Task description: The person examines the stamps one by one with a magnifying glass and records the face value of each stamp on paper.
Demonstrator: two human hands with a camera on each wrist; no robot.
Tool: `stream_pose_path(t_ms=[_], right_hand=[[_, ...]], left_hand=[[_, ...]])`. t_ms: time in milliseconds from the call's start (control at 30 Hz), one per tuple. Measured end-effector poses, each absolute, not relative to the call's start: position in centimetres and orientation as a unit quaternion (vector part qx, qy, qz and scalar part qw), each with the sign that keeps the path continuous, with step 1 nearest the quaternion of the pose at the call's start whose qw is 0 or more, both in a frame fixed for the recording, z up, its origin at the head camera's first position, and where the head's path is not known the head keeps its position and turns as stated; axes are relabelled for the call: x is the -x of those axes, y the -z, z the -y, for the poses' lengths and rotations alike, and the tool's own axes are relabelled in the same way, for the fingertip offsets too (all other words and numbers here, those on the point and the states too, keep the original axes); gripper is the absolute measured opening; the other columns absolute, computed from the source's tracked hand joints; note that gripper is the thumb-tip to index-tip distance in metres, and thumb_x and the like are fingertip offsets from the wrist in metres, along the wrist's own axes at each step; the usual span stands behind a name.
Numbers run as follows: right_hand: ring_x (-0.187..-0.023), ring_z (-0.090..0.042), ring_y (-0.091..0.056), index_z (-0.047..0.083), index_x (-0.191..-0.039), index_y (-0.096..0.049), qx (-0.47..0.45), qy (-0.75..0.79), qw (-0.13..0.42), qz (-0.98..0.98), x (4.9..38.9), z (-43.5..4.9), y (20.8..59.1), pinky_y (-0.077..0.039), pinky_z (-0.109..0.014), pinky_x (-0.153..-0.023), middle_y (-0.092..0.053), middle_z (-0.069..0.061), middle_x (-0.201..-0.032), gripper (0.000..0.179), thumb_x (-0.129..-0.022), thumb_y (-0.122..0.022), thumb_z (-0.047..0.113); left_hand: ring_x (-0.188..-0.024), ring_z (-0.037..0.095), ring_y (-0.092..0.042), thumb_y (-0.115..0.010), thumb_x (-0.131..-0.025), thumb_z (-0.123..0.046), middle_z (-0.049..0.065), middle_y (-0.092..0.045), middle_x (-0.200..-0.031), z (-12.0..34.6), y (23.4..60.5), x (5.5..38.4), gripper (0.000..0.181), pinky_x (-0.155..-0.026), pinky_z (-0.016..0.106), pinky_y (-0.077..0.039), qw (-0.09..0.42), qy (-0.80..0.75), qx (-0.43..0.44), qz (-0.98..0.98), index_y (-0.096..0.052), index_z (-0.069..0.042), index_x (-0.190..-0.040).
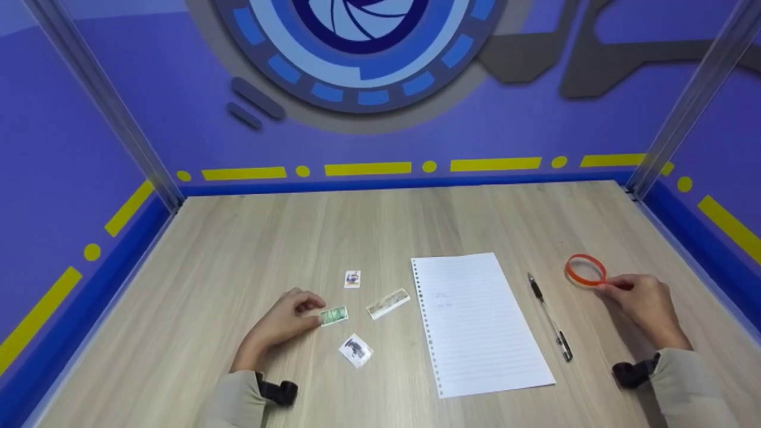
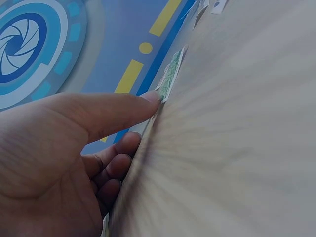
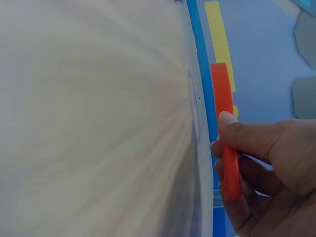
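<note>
My left hand pinches the left end of a small green stamp low over the table. In the left wrist view the thumb lies on the end of the stamp; the index finger is mostly hidden. Around it lie a small stamp with a coloured figure, a long brownish stamp and a white stamp with a dark figure. My right hand holds an orange-red ring by its near edge, between thumb and fingers. In the right wrist view the ring appears edge-on; whether it has a lens I cannot tell.
A lined sheet of paper with punched holes and faint writing lies at centre right on the wooden table. Beside it is a black-and-clear pen. Blue-purple panels enclose the back and both sides.
</note>
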State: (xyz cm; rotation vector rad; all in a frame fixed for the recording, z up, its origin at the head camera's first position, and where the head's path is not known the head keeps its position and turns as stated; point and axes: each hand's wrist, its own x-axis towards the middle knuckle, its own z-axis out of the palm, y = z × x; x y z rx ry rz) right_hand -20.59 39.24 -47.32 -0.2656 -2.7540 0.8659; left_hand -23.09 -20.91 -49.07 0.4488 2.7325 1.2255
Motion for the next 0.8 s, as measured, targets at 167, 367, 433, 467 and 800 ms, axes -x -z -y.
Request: stream_pose_path(t_ms=[167, 367, 433, 467, 800], right_hand=[[-0.065, -0.008, -0.055, -0.009, -0.091, -0.072, 0.100, -0.287, 0.131, 0.944, 20.54, -39.70, 47.55, -0.042, -0.017, -0.051, -0.070, -0.024, -0.085, 0.027, -0.081, -0.077, 0.016], [-0.064, -0.007, -0.054, -0.009, -0.088, -0.071, 0.108, -0.289, 0.127, 0.943, 20.47, -39.90, 47.58, -0.040, -0.018, -0.050, -0.070, -0.023, -0.082, 0.026, -0.079, -0.078, 0.015], [-0.063, -0.009, -0.054, -0.009, -0.089, -0.071, 0.112, -0.291, 0.123, 0.942, 20.39, -39.88, 47.58, -0.041, -0.018, -0.050, -0.070, -0.023, -0.082, 0.026, -0.080, -0.078, 0.014], [-0.063, -0.009, -0.054, -0.009, -0.089, -0.070, 0.115, -0.292, 0.121, 0.942, 20.35, -39.87, 47.58, -0.041, -0.019, -0.049, -0.070, -0.023, -0.082, 0.026, -0.080, -0.078, 0.014], [-0.065, -0.013, -0.053, -0.010, -0.091, -0.070, 0.132, -0.298, 0.107, 0.939, 20.42, -39.81, 47.74, -0.041, -0.018, -0.049, -0.069, -0.024, -0.083, 0.026, -0.081, -0.077, 0.013]], left_hand=[[-0.090, 0.016, -0.047, -0.073, -0.083, -0.017, 0.004, -0.055, -0.095, 20.90, 49.06, 23.15, 0.021, -0.080, 0.029, -0.041, 0.064, -0.403, -0.147, -0.901, -0.068, -0.010, -0.102], [-0.090, 0.016, -0.047, -0.073, -0.083, -0.017, 0.004, -0.055, -0.095, 20.89, 49.11, 23.14, 0.021, -0.080, 0.029, -0.041, 0.066, -0.404, -0.146, -0.901, -0.068, -0.010, -0.103], [-0.089, 0.016, -0.047, -0.072, -0.083, -0.016, 0.004, -0.054, -0.095, 20.88, 49.14, 23.14, 0.021, -0.080, 0.029, -0.041, 0.065, -0.403, -0.148, -0.901, -0.068, -0.010, -0.103], [-0.089, 0.016, -0.047, -0.072, -0.083, -0.016, 0.004, -0.054, -0.095, 20.88, 49.15, 23.13, 0.021, -0.080, 0.029, -0.041, 0.064, -0.402, -0.150, -0.901, -0.068, -0.010, -0.102], [-0.089, 0.016, -0.048, -0.072, -0.083, -0.015, 0.004, -0.055, -0.095, 20.85, 49.12, 23.12, 0.020, -0.079, 0.030, -0.042, 0.060, -0.402, -0.150, -0.901, -0.068, -0.010, -0.102]])
